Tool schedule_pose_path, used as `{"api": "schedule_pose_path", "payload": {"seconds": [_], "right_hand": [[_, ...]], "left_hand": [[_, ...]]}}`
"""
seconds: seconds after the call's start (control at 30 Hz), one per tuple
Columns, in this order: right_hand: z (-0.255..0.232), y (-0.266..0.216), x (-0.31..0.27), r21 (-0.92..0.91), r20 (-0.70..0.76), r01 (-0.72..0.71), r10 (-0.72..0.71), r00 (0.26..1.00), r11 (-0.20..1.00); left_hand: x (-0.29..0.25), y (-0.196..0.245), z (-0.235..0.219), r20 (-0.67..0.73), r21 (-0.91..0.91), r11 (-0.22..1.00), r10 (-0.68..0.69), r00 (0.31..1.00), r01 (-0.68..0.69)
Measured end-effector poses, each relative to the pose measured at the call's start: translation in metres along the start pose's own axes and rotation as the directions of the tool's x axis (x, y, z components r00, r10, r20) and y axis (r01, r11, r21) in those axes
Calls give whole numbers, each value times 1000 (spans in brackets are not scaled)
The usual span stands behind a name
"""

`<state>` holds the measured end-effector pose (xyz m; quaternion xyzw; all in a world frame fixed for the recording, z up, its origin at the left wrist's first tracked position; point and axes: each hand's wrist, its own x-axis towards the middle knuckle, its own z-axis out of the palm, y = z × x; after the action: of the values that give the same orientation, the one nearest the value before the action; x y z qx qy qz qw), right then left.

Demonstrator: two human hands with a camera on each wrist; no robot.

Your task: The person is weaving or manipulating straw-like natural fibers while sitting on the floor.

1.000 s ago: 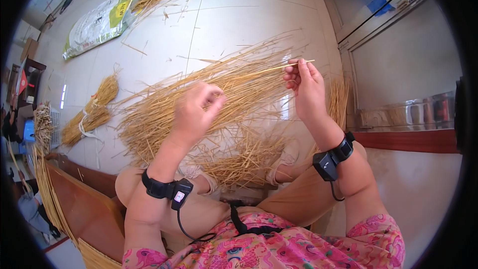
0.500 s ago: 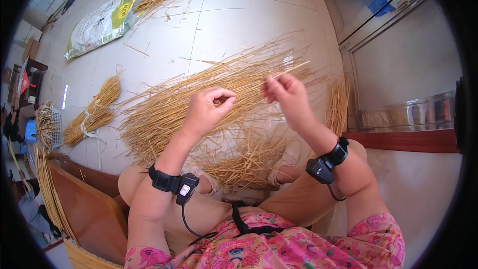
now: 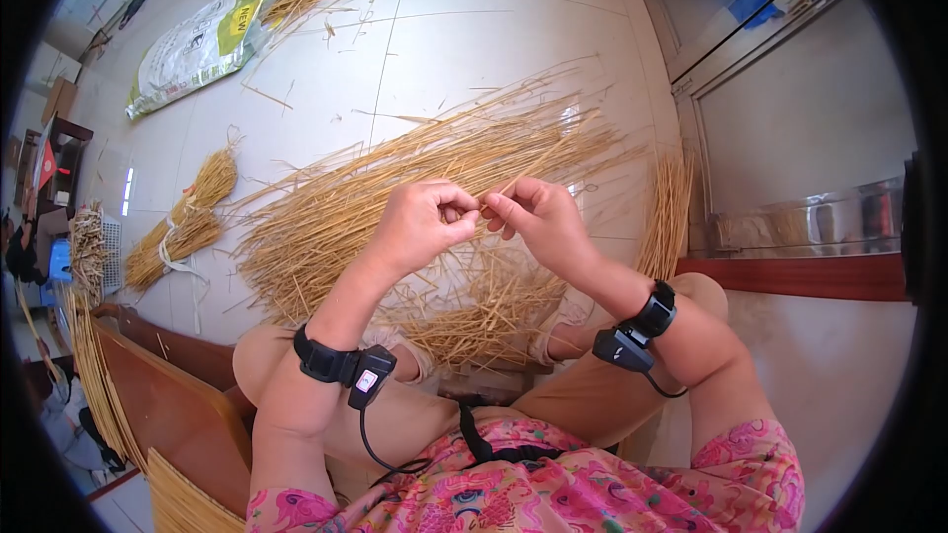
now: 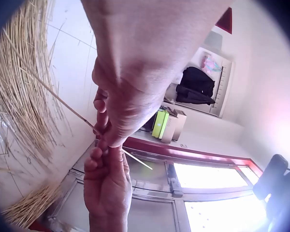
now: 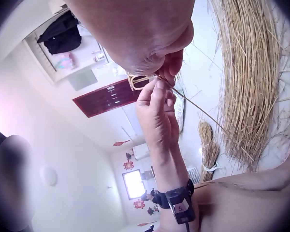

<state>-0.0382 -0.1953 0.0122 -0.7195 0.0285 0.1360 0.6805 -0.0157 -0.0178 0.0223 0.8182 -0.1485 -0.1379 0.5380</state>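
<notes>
Both hands meet above a loose heap of straw (image 3: 395, 178) on the tiled floor. My left hand (image 3: 464, 207) and my right hand (image 3: 496, 207) pinch one thin straw stalk (image 3: 481, 211) between their fingertips, which touch. In the left wrist view the stalk (image 4: 53, 96) runs slantwise from the heap into the pinch of the left hand (image 4: 102, 136), with the right hand (image 4: 106, 183) just below. In the right wrist view the stalk (image 5: 203, 113) is bent into a small loop (image 5: 137, 80) where the right hand (image 5: 165, 65) and the left hand (image 5: 157, 113) hold it.
Short cut straws (image 3: 484, 311) lie by my knees. A tied straw bundle (image 3: 183, 227) lies to the left, and a printed sack (image 3: 197, 39) with more straw at the far left. Woven straw work (image 3: 99, 375) and a wooden seat (image 3: 188, 405) stand beside me. A glass door (image 3: 790, 89) is on the right.
My right hand has come down and to the left with the stalk until it met my left hand. The stalk's long free end no longer sticks out past the right hand.
</notes>
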Motion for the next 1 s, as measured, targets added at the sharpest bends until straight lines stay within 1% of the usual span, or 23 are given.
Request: {"api": "schedule_pose_path", "payload": {"seconds": [0.03,0.13,0.23,0.43,0.53,0.63,0.73,0.83,0.93,1.0], "right_hand": [[0,1,0,-8,-1,-3,3,1000,1000],[3,2,-1,-6,-22,3,-3,1000,1000],[4,-1,0,8,-49,-13,13,999,1000],[3,0,1,37,-25,27,-26,999,999],[3,-2,0,14,-12,22,-22,1000,1000],[3,-3,-1,-9,-9,19,-19,1000,1000],[3,-1,-1,10,9,19,-19,1000,1000],[3,-1,-2,0,10,26,-26,1000,1000],[4,-3,-3,65,10,34,-35,999,997],[4,-4,-2,76,3,69,-69,998,995]], "left_hand": [[-1,0,0,2,-12,1000,-8,1000,8],[-1,-2,3,-29,47,999,5,1000,-3],[-2,-5,4,-55,129,988,90,994,-82],[-2,-5,3,-36,-7,1000,-16,999,16],[-3,-4,1,-23,-12,999,-44,999,44],[-2,-6,1,8,-85,987,-133,991,133],[1,-11,-4,82,-90,984,-146,986,153],[1,-10,-6,115,-82,979,-175,978,185],[5,-23,1,35,-268,948,-167,985,171],[7,-25,-1,-7,-364,896,-277,961,256]]}}
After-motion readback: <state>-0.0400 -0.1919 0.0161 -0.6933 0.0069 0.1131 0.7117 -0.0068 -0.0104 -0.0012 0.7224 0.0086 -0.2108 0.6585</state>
